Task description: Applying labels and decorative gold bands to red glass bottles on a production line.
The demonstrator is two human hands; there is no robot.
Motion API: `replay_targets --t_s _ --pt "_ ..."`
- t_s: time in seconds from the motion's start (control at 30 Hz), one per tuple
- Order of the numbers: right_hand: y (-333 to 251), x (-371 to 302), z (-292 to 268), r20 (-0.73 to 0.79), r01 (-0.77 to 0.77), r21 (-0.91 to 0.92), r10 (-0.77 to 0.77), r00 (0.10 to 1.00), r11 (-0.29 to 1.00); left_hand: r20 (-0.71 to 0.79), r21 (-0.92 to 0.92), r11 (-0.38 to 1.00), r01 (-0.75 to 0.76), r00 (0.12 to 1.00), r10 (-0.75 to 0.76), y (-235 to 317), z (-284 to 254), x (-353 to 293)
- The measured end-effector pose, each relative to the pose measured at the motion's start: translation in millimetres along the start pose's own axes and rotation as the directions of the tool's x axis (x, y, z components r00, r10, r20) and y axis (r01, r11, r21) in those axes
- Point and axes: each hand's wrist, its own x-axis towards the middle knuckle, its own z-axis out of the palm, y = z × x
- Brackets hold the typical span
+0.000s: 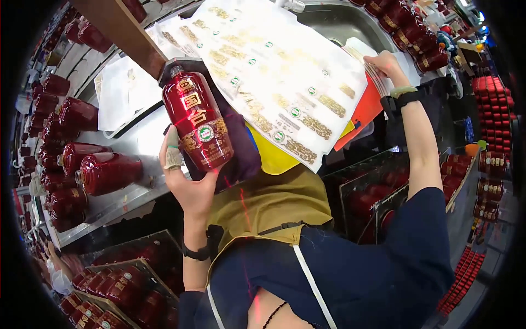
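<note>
A red glass bottle (189,101) with gold decoration and a round green-and-white sticker lies tilted on a dark cloth. My left hand (189,183) is closed around its lower end, fingers along the left side and thumb at the base. Some of those fingers wear pale coverings. Beside the bottle spreads a large white sheet of gold and green labels (296,71). At its far right edge my right hand (386,67) is closed, the fingertips pinching white paper (359,48). Exactly which layer they grip is partly hidden.
Red bottles (112,172) crowd the metal table on the left; more stand at the upper right (408,35). A metal sink (329,22) lies behind the sheet. Yellow (274,153) and orange (368,109) pieces show underneath. A brown post (118,27) rises beyond the bottle. Bottle crates (123,288) flank me.
</note>
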Motion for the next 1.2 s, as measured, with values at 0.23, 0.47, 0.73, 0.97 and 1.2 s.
replay_targets --t_s 0.23,0.47,0.73,0.97,1.2 --pt "6.6 -10.5 -10.8 0.151 0.075 0.277 -0.12 0.981 0.958 0.027 -0.142 0.988 0.069 0.997 -0.066 -13.6 1.1 -7.3" --pt "21.0 -11.7 -23.6 -0.148 0.197 -0.266 -0.242 0.959 0.944 0.049 -0.136 0.985 0.105 0.994 -0.099 -20.5 -0.8 -7.3" --pt "-69.3 -137.1 -25.1 -0.159 0.374 0.366 -0.339 0.927 0.852 -0.001 -0.11 0.992 0.06 0.998 -0.061 -13.8 3.7 -5.7" --pt "-168.7 -280.6 24.0 -0.048 0.524 0.572 -0.612 0.789 0.631 0.06 -0.139 0.986 0.088 0.995 -0.08 -13.6 1.8 -12.2" --pt "-223.9 -358.4 32.7 -0.054 0.637 0.681 -0.843 0.536 0.362 0.244 -0.532 0.814 0.234 0.963 -0.117 -11.0 -13.2 -26.0"
